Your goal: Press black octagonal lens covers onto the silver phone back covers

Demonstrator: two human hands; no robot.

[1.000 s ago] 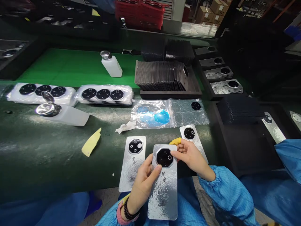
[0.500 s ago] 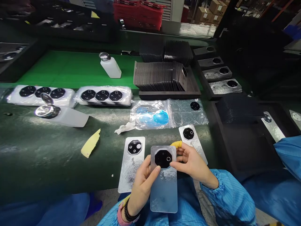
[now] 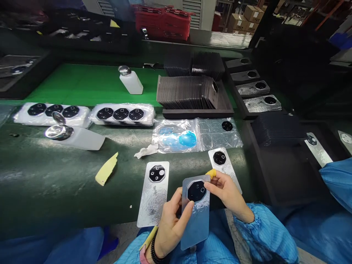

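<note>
Between my two hands is a silvery phone back panel with a black octagonal camera area near its top. My left hand grips its left edge, thumb on the front below the camera area. My right hand pinches the upper right corner; a yellow finger cot covers one fingertip. To the left of the held panel, a second phone back panel lies at the bench edge. A third phone back panel lies behind my right hand, partly hidden by it.
Two pump bottles and a torn yellow paper piece are on the left. Bagged stacks of black camera pieces lie behind. A rack of upright panels stands at the back; a black tray sits right, beside another person's blue sleeve.
The held panel has shifted slightly right and tilted, and both hands have moved with it. My right thumb is now closer to the panel's upper right corner. The camera view has shifted slightly.
</note>
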